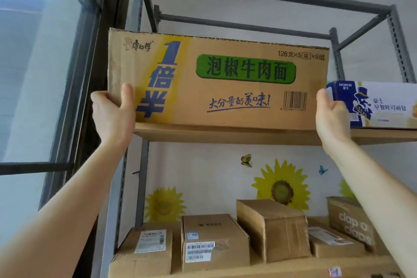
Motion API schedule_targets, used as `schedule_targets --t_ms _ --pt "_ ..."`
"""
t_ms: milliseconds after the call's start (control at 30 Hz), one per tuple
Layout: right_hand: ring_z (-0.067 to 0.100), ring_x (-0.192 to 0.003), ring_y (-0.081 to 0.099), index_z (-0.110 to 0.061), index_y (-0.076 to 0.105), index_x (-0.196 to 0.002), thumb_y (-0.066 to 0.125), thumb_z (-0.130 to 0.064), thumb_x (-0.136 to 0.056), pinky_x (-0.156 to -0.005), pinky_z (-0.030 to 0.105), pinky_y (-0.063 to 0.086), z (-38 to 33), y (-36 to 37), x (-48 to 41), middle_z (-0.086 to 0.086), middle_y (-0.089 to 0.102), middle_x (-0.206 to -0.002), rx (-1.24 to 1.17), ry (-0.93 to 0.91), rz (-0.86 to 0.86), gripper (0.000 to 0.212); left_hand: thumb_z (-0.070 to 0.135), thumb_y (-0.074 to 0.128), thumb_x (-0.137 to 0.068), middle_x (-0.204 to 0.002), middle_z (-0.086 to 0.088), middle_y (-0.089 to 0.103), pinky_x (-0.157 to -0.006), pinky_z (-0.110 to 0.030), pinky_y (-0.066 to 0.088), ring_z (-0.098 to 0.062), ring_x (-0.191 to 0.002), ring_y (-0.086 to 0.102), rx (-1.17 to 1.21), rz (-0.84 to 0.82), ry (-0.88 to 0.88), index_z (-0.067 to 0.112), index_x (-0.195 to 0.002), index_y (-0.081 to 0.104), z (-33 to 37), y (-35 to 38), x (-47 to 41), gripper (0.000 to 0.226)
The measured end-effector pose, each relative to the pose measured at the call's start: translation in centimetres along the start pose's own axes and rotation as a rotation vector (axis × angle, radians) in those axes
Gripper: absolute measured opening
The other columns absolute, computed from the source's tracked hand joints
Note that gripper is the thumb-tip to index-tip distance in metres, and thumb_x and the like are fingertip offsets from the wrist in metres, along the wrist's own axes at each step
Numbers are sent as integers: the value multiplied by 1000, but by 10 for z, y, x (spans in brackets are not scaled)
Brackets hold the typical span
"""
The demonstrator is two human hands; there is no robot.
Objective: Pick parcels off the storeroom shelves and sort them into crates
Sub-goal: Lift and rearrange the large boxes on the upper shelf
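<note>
A large brown noodle carton [225, 95] with a green label and a yellow stripe rests on the upper shelf board [225, 136] of a grey metal rack. My left hand [112, 113] grips its lower left corner, thumb on the front face. My right hand [330, 115] presses against its lower right edge, fingers hidden behind the carton. Both arms reach upward from below.
A white and blue bread box [379, 104] stands right beside the carton on the same shelf. The lower shelf holds several brown parcels [212, 241], some with shipping labels. A glass partition [40, 74] lies to the left. Sunflower stickers decorate the back wall.
</note>
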State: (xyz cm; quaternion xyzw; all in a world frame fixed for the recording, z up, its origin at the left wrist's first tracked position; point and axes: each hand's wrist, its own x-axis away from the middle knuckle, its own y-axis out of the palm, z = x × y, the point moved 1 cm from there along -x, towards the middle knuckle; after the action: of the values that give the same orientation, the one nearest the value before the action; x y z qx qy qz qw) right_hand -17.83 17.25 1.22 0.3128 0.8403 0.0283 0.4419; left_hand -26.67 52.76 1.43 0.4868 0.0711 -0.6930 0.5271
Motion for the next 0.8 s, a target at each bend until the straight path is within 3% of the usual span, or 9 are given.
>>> schedule_targets --t_ms 67,133,167,333,433,567,667,733,800 --pt "27 -83 55 -15 53 -77 30 -70 -83 -65 38 44 3 -17 10 7 57 -81 51 74 -125 60 57 42 -86 -102 0 49 -70 -21 34 -15 -88 47 89 -18 -49 10 -110 45 -2 -11 15 53" --pt "31 -111 53 -13 57 -110 32 -84 -69 -93 50 44 5 -35 21 12 58 -120 62 200 -258 86 62 38 -85 -102 1 51 -65 -20 34 -14 -86 50 136 -48 -99 13 -109 45 -4 -22 30 54" --pt "30 -119 50 -12 49 -126 34 -88 -62 -100 50 40 6 -44 25 11 51 -132 40 264 -300 101 64 37 -84 -101 2 52 -63 -18 33 -12 -84 50 144 -72 -116 14 -111 46 -4 -29 37 58" --pt "31 -115 50 -10 33 -139 38 -88 -47 -95 50 39 14 -86 46 18 45 -136 -145 475 -480 121 83 34 -66 -106 3 57 -79 -30 36 -15 -94 54 100 -247 -172 17 -120 50 -9 -63 69 87" --pt "33 -113 48 -22 26 -144 39 -84 -56 -96 51 36 25 -101 59 18 42 -141 -277 529 -513 109 87 29 -60 -111 3 58 -83 -30 33 -13 -96 53 150 -287 -260 17 -123 52 -12 -75 87 97" --pt "27 -118 47 -30 28 -142 46 -74 -70 -101 55 30 44 -116 74 8 45 -135 -336 535 -454 86 89 28 -62 -128 0 54 -93 -30 30 -15 -114 49 211 -345 -339 14 -131 47 -17 -82 111 104" --pt "28 -118 50 -30 36 -136 50 -51 -85 -101 49 36 56 -126 83 6 51 -127 -408 519 -330 57 75 32 -79 -127 -1 53 -93 -30 33 -15 -113 49 180 -237 -314 13 -128 45 -20 -91 140 80" --pt "30 -120 49 -25 40 -134 47 -40 -89 -105 48 34 61 -129 92 7 55 -119 -488 545 -324 48 57 37 -90 -127 -2 55 -92 -30 38 -17 -116 52 196 -172 -236 21 -129 42 -18 -96 160 53" --pt "29 -123 46 -23 42 -132 44 -37 -90 -109 49 29 67 -130 104 6 55 -116 -583 574 -344 45 41 40 -94 -127 4 55 -91 -31 40 -11 -116 52 331 -144 -240 33 -134 37 -15 -100 173 41"
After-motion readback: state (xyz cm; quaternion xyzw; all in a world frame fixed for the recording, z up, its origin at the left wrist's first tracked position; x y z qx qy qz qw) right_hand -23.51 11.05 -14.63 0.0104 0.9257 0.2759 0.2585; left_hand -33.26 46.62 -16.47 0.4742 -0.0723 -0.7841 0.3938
